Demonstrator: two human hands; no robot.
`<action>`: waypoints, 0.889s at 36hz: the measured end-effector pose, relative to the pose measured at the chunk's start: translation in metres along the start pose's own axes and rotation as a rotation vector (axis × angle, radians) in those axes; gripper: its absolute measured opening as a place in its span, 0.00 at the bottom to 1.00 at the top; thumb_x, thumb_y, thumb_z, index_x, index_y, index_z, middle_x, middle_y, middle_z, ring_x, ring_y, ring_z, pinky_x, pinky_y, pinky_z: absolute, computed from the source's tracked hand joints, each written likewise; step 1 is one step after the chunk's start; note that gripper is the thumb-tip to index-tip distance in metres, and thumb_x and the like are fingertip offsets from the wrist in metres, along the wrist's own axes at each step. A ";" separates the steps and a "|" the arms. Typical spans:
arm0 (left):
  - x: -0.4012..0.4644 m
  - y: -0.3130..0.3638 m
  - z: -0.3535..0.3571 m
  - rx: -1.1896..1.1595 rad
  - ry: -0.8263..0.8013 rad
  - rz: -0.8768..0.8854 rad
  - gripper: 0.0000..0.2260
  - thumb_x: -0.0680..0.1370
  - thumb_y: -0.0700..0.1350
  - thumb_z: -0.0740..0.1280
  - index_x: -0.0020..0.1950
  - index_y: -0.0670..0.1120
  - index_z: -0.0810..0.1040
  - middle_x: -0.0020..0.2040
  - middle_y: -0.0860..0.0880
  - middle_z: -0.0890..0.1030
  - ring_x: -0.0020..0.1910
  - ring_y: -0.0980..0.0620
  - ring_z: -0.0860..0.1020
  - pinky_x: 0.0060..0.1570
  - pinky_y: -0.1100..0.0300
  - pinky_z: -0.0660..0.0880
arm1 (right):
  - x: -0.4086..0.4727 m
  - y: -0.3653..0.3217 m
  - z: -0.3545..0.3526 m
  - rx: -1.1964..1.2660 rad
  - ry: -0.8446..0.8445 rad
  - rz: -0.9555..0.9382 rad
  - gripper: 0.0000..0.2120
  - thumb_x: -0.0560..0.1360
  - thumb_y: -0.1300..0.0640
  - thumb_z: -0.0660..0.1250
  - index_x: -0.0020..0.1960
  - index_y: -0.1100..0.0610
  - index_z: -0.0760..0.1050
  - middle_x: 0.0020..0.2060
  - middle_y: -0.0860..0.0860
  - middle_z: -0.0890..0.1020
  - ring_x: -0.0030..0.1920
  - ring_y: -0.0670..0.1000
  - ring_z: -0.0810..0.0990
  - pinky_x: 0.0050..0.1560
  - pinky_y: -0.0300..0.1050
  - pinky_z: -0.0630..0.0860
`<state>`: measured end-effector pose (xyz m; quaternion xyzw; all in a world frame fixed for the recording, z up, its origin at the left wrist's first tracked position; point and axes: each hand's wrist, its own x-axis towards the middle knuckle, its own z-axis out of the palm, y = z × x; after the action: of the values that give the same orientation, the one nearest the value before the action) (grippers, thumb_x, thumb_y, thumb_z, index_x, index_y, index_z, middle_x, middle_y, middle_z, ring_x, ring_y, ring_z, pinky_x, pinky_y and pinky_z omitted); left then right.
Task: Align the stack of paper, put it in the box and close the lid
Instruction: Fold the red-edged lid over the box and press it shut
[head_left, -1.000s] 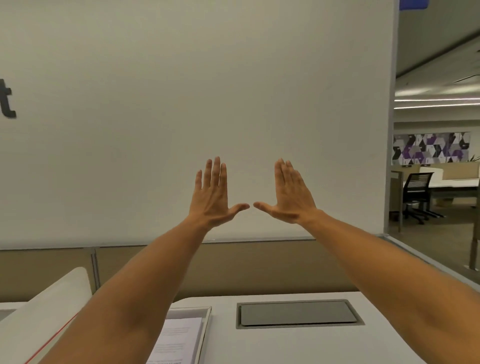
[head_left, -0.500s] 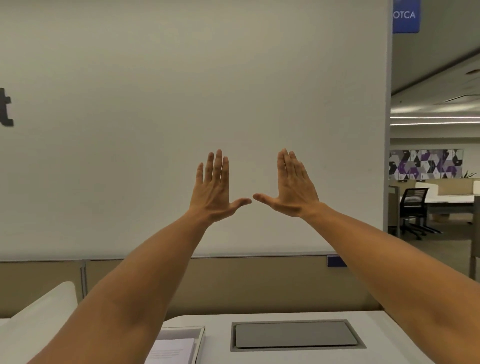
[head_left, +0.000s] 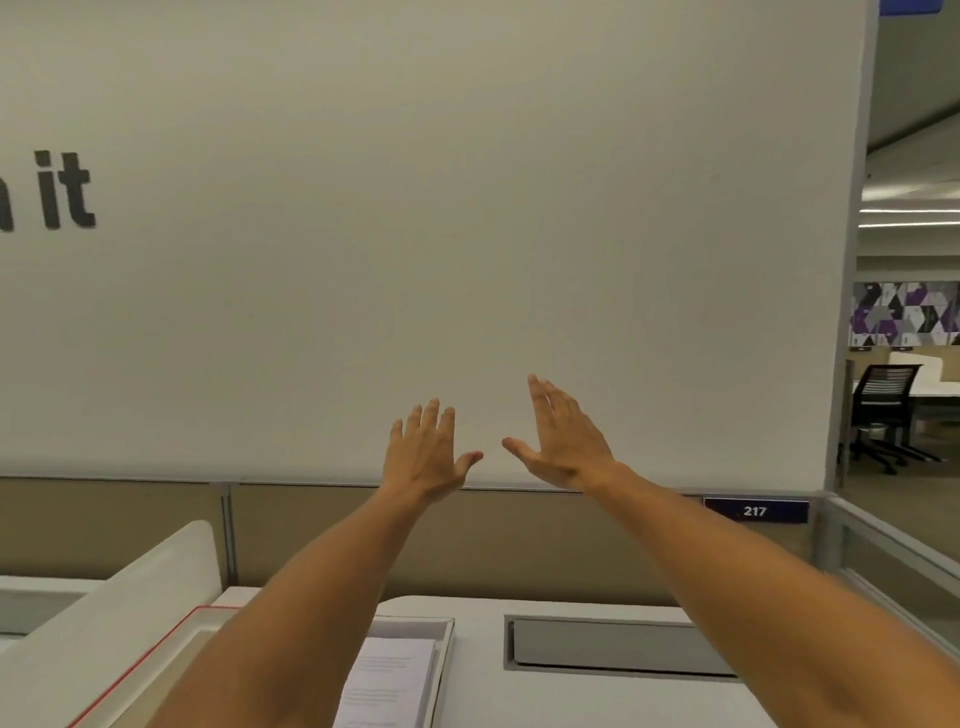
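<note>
At the near edge, low and left of centre, the stack of paper (head_left: 387, 686) lies printed side up inside the box (head_left: 441, 644), a shallow white tray whose right wall runs along the sheets. The left forearm crosses over the paper's left part, so how squarely the sheets sit cannot be told. To the left of the box its lid (head_left: 111, 613) stands tilted open, a white panel with a thin red line along its inner edge. The box rests on the white table (head_left: 478, 696). Just right of the box, a grey recessed panel (head_left: 618, 647) is set into the tabletop.

Both bare forearms reach up and away from the near corners, well above the table. The left hand (head_left: 423, 457) is flat and open, fingers together and pointing up, thumb spread toward the right; it holds nothing. The right hand (head_left: 563, 441) is likewise open and empty, fingers straight and leaning left, thumb pointing toward the left hand. The two thumb tips are near each other but apart.

Beyond the hands a tan partition (head_left: 130, 525) runs across, carrying a dark plate reading 217 (head_left: 755, 511) at the right. Above it rises a plain pale wall (head_left: 467, 208) with dark letters "it" (head_left: 65, 189) at the far left. At far right, an office chair (head_left: 883, 410) stands in an open room.
</note>
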<state>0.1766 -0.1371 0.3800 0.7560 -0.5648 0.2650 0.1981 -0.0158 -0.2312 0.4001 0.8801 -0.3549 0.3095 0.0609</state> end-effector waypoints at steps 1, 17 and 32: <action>-0.007 -0.008 0.005 -0.009 -0.024 -0.025 0.36 0.76 0.67 0.58 0.76 0.45 0.60 0.78 0.42 0.60 0.77 0.40 0.60 0.74 0.41 0.60 | -0.001 -0.008 0.009 0.013 -0.025 0.004 0.46 0.76 0.33 0.59 0.82 0.51 0.38 0.82 0.54 0.50 0.81 0.56 0.51 0.78 0.56 0.59; -0.171 -0.199 0.079 -0.087 -0.341 -0.481 0.26 0.77 0.62 0.62 0.69 0.48 0.69 0.68 0.48 0.75 0.64 0.47 0.76 0.58 0.50 0.75 | -0.046 -0.154 0.165 0.224 -0.390 0.015 0.41 0.79 0.40 0.62 0.82 0.50 0.43 0.82 0.52 0.51 0.80 0.56 0.54 0.77 0.57 0.59; -0.307 -0.284 0.105 -0.166 -0.505 -0.904 0.21 0.79 0.56 0.62 0.66 0.44 0.71 0.65 0.46 0.76 0.63 0.45 0.75 0.62 0.49 0.74 | -0.108 -0.254 0.276 0.256 -0.650 0.059 0.38 0.78 0.38 0.63 0.81 0.47 0.49 0.82 0.50 0.52 0.81 0.57 0.54 0.75 0.59 0.62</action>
<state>0.3996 0.1108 0.1063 0.9464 -0.2313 -0.0830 0.2095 0.2306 -0.0701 0.1443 0.9225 -0.3393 0.0567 -0.1749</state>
